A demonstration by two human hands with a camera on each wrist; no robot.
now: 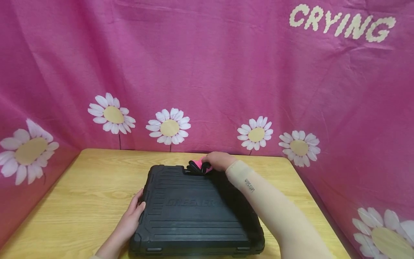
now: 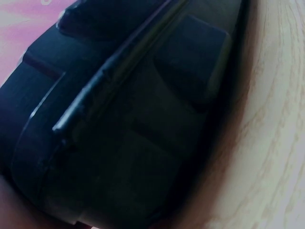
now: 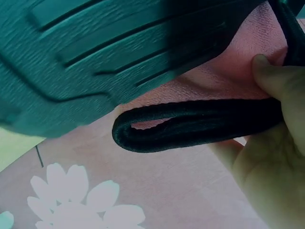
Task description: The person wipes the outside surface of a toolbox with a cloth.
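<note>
A black hard plastic case (image 1: 194, 219) with ribbed panels and raised lettering lies flat on the table. My left hand (image 1: 133, 210) rests against its left side, fingers straight along the wall and thumb at the edge. In the left wrist view the dark side wall (image 2: 128, 157) fills most of the picture. At the case's far edge, my right hand (image 1: 220, 161) pinches a pink cloth (image 3: 190, 88) together with a folded black cloth band (image 3: 205, 131). The thumb presses on the pink side; the other fingers are mostly hidden behind the cloth.
The case stands on a light wooden table (image 1: 87, 194). A pink curtain (image 1: 207, 72) with white daisies and lettering hangs behind the table and along both sides. Two latches (image 1: 153, 249) show on the case's near edge.
</note>
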